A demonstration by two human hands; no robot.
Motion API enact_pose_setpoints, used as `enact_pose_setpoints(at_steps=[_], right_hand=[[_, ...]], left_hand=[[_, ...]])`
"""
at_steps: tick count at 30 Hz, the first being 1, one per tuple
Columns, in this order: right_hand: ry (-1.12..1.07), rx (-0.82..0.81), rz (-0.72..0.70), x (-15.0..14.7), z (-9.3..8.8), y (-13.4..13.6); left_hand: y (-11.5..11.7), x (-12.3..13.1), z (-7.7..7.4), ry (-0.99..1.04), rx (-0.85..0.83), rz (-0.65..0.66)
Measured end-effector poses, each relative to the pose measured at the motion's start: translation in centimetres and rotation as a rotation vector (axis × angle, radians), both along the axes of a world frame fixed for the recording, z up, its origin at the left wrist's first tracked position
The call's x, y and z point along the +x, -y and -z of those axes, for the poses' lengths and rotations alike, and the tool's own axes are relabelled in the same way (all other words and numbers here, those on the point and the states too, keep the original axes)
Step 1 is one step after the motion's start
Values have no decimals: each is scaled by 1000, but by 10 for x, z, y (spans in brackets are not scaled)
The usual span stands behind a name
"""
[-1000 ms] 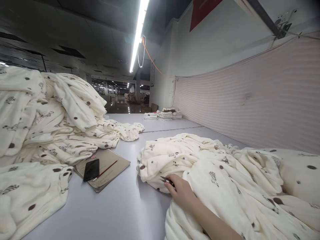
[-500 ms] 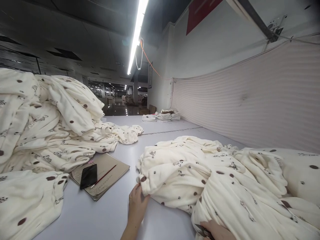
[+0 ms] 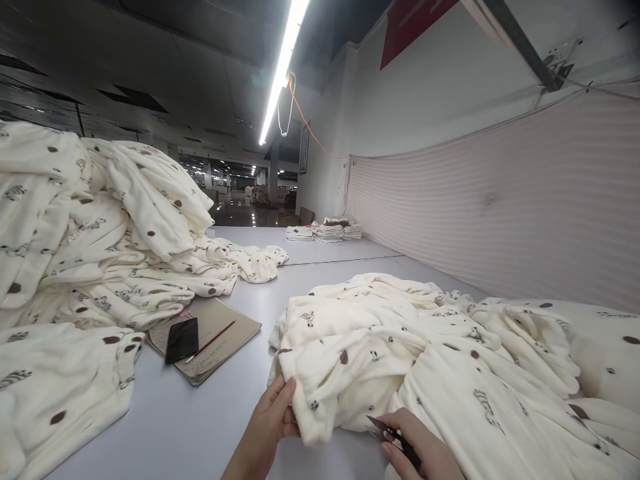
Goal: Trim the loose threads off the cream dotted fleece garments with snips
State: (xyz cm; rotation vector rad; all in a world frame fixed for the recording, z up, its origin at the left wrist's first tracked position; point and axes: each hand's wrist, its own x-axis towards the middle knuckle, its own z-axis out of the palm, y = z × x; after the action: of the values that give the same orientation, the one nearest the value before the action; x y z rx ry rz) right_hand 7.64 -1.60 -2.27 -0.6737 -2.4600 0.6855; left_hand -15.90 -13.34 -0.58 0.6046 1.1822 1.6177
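A cream fleece garment (image 3: pixel 380 347) with brown dots and small zebra prints lies heaped on the grey table (image 3: pixel 210 427) in front of me. My left hand (image 3: pixel 273 420) pinches the garment's near edge, fingers closed on the cloth. My right hand (image 3: pixel 417 447) is closed on a small pair of dark thread snips (image 3: pixel 385 432), whose tips touch the fabric just right of the pinched edge.
A tall pile of the same cream garments (image 3: pixel 95 227) fills the left side. A black phone (image 3: pixel 183 339) and a red pencil (image 3: pixel 213 339) lie on a brown notebook (image 3: pixel 220 333). Folded stacks (image 3: pixel 325 231) sit far back. A pale striped cloth wall (image 3: pixel 500 207) runs along the right.
My left hand came into view and took hold of the garment's edge, pulling it nearer. My right hand with the snips drew back from the cloth, then returned to the edge.
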Motion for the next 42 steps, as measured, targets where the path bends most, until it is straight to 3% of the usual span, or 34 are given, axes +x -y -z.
enact_pose_setpoints(at_steps=[3, 7, 10, 20, 27, 32, 37, 42], right_hand=[[-42, 242, -95, -17, -16, 5], [-92, 617, -108, -40, -26, 15], [-71, 764, -97, -52, -31, 21], [-73, 731, -38, -41, -37, 16], [-63, 551, -8, -24, -49, 13], [-135, 221, 81, -25, -62, 6], [131, 331, 213, -32, -49, -11], [249, 334, 243, -13, -15, -32]], left_hand=[[-3, 13, -7, -14, -1, 6], [-6, 26, -9, 46, 43, 28], [-9, 31, -10, 57, 53, 37], [-21, 46, -17, 5, 24, 103], [-25, 52, -24, 88, 16, 141], [-43, 79, -2, 2, 101, 96], [-66, 125, 28, -84, 166, 23], [-36, 130, 65, 60, 33, -42]])
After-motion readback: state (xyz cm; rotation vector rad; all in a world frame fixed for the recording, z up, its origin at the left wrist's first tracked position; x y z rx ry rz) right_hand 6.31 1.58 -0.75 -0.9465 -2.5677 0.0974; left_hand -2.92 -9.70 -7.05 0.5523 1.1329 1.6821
